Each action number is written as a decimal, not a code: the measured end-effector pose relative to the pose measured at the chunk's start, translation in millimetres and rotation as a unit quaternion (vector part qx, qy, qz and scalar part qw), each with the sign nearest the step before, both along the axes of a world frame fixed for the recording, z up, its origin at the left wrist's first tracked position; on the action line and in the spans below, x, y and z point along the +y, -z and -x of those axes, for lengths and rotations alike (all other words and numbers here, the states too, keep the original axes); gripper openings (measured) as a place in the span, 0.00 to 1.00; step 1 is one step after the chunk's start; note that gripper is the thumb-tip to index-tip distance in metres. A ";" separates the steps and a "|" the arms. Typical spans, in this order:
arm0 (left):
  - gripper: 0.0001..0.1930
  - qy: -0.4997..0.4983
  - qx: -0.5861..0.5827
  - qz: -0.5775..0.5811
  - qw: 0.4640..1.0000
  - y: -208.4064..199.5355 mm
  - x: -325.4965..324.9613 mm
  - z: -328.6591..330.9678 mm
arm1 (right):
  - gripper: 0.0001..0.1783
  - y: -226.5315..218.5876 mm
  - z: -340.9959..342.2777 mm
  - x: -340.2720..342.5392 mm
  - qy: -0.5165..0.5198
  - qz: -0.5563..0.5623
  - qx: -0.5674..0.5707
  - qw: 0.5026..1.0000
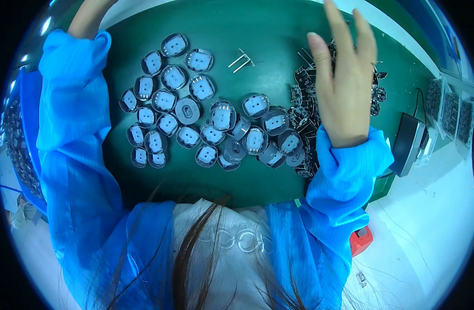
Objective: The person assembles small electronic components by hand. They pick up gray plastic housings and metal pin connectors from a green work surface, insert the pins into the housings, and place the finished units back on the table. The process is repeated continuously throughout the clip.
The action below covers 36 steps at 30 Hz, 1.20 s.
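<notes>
Green table point(278, 31), flat and smooth. Rounded housings point(174, 78) spread across left and centre, dark shells, pale flat plates inside, most facing up, a few flipped. Spiky black parts point(303, 114) heaped at right, thin pins jutting every way. Lone pronged piece point(243, 61) lies well apart from heap: slim metal prongs, long axis diagonal, tips toward lower left. Right hand point(345, 88) over heap, back up, fingers aimed at far edge, thumb spread wide, nothing visibly gripped. Left hand beyond view, can't tell its state; left sleeve point(74, 93) stretches far forward.
</notes>
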<state>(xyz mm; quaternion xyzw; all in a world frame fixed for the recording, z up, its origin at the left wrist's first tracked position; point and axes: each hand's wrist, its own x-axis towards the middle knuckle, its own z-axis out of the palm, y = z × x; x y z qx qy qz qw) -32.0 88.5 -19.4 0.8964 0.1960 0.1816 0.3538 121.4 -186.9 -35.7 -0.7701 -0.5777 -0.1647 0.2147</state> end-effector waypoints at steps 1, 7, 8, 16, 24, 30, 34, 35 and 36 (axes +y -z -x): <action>0.11 -0.003 0.027 -0.109 0.994 -1.3 -3.6 3.9 | 0.21 2.4 -3.3 -4.1 0.009 0.028 0.013 0.999; 0.13 0.099 -0.017 -0.308 0.946 -28.7 -23.2 3.6 | 0.10 6.2 -7.6 -5.3 0.013 -0.038 0.132 0.990; 0.14 0.135 0.053 -0.225 0.964 -36.0 -32.7 6.4 | 0.08 5.7 -6.7 -6.2 0.031 -0.053 0.150 0.987; 0.14 0.251 0.364 -0.009 0.897 -66.2 -78.6 0.7 | 0.09 -2.9 -2.3 -1.1 0.038 -0.040 0.194 0.979; 0.16 0.304 0.062 -0.044 0.949 -10.5 -75.9 -7.9 | 0.17 -6.4 1.8 -2.6 -0.065 -0.095 0.275 0.954; 0.18 0.253 -0.012 0.282 0.926 6.8 -84.8 -7.0 | 0.09 -20.4 16.5 -0.9 -0.176 -0.083 0.414 0.889; 0.17 0.246 0.051 0.356 0.900 -18.1 -88.8 -4.3 | 0.08 -23.2 20.0 -2.3 -0.143 -0.081 0.335 0.928; 0.18 0.248 0.056 0.344 0.904 -21.6 -91.4 -3.4 | 0.08 -21.7 20.8 -2.1 -0.133 -0.099 0.338 0.926; 0.18 0.246 0.051 0.317 0.914 -21.1 -96.5 -2.4 | 0.08 -19.3 21.5 -1.8 -0.123 -0.117 0.341 0.925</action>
